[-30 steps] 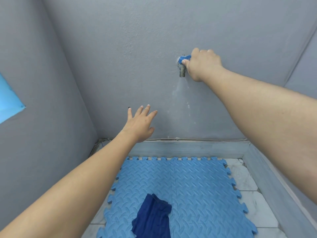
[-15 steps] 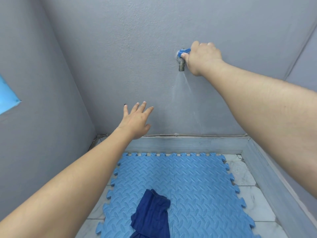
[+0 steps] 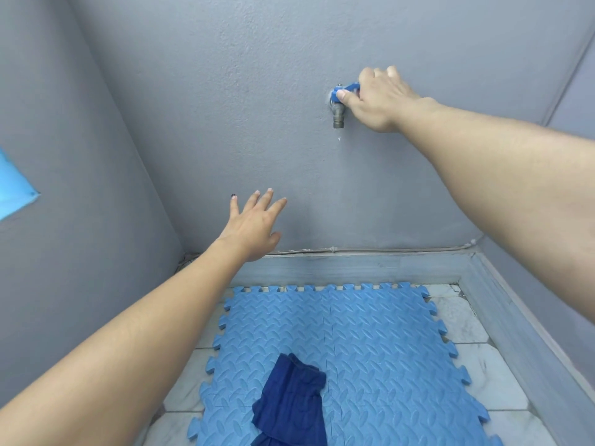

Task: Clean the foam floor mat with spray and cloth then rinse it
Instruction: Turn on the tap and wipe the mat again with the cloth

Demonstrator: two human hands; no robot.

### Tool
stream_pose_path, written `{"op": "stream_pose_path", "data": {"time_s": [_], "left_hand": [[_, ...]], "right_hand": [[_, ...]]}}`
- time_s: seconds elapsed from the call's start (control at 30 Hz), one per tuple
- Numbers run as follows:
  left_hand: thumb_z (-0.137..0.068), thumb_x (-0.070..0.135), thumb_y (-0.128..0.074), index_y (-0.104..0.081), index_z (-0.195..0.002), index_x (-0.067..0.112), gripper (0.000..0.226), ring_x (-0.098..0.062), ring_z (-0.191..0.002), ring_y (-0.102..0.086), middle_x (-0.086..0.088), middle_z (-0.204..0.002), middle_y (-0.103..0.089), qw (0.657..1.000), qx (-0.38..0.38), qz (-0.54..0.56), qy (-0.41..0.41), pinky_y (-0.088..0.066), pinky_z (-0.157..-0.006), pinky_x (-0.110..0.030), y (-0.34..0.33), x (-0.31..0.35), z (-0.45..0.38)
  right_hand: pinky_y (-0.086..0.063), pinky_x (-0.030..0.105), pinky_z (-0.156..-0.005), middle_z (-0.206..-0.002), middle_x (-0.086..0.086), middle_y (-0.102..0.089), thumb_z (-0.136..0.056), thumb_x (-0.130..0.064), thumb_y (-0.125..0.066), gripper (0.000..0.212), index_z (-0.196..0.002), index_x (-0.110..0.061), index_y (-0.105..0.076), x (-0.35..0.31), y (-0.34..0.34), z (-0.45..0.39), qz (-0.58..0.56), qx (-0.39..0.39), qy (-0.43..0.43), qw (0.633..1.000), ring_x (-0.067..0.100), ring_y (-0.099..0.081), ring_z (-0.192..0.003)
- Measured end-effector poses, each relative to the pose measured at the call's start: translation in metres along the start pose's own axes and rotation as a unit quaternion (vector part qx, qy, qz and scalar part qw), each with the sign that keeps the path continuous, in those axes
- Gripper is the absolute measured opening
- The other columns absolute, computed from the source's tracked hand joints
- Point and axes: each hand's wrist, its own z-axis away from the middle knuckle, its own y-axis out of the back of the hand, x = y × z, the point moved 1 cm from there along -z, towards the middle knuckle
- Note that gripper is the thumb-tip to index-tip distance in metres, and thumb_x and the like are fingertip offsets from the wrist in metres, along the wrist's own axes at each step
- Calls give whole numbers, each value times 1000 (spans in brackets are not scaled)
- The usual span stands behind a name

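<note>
Changed since half a second ago: spray from tap has stopped, a single drop hanging below the spout. Right hand: fingers and thumb curled round the tap's blue handle on the grey wall. Left hand: fingers spread, holding nothing, raised in front of the wall. Mat: blue foam, flat on the tiled floor below the tap. Cloth: dark blue, crumpled on the mat's near edge.
</note>
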Motion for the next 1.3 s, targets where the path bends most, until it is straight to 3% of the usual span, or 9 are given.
{"op": "stream_pose_path", "data": {"time_s": [0.2, 0.4, 0.6, 0.7, 0.77, 0.93, 1.13, 1.2, 1.3], "left_hand": [[-96, 34, -44, -7, -152, 29, 67, -28, -148, -2, -3, -161, -1, 1000, -1, -13, 3, -3, -115, -59, 4, -13, 11], [-97, 34, -42, -4, -153, 29, 67, -28, -148, 0, -3, -162, 0, 1000, 11, -8, -17, -4, -118, -51, -13, -5, 23], [-99, 48, -30, -12, -152, 27, 60, -25, -148, 7, -1, -162, 0, 992, -65, 52, -98, 1, -120, -45, -124, 69, 76], [-91, 68, -12, 0, -152, 29, 74, -22, -147, 15, 3, -161, 10, 974, -175, 83, -119, 10, -118, -45, -204, 114, 138], [-80, 76, -3, 9, -151, 31, 85, -20, -147, 18, 7, -159, 17, 968, -210, 106, -89, 15, -117, -44, -252, 121, 175], [-96, 58, -16, -10, -153, 28, 64, -17, -148, -5, 6, -160, -8, 988, -114, 105, 19, -2, -116, -41, -314, 90, 191], [-100, 37, -24, -17, -152, 27, 53, -29, -148, 0, -1, -161, -10, 925, -45, 126, 357, 3, -118, -51, -330, 51, 97], [-101, 30, -27, -25, -151, 23, 50, -29, -148, -5, -3, -160, -16, 921, -41, 144, 359, 1, -118, -51, -333, 59, 58], [-101, 30, -26, -27, -149, 23, 49, -27, -147, -11, -2, -160, -20, 970, -45, 157, 180, -4, -119, -47, -328, 110, 5]], "right_hand": [[-31, 49, -104, -141, 15, -38, -91, -67, -34, 70, -134, -12, -36, 4, 5, -1, 10, -61, 2, 998, 33, -26, -136], [0, 45, -119, -162, 2, 18, -90, -66, -36, 89, -153, -27, 14, 16, -46, 69, -42, 25, 51, 997, 28, 19, -148], [-3, 46, -122, -162, -6, 14, -95, -59, -34, 81, -153, -25, 13, 71, -224, 270, -52, -211, -22, 976, 21, 14, -149], [-2, 45, -121, -157, -10, 19, -84, -74, -2, 86, -152, -24, 16, 96, -293, 367, -35, -325, -88, 941, 21, 10, -150], [-5, 46, -121, -158, -11, 10, -76, -76, 19, 93, -153, -25, 7, 103, -323, 415, -19, -307, -110, 945, 20, 2, -150], [-2, 41, -121, -162, -6, -11, -95, -59, -12, 67, -155, -28, -15, 102, -336, 437, 0, -237, -115, 965, 15, -4, -150], [-6, 48, -120, -156, 4, -33, -94, -51, -30, 61, -145, -19, -41, 100, -331, 437, 12, -185, -135, 973, 20, -24, -147], [-11, 50, -119, -154, 4, -37, -94, -49, -32, 60, -143, -17, -44, 101, -333, 436, 15, -178, -133, 975, 23, -29, -145], [-15, 49, -119, -153, 4, -39, -94, -46, -34, 59, -142, -15, -46, 103, -336, 435, 5, -172, -132, 976, 25, -30, -144]]}}
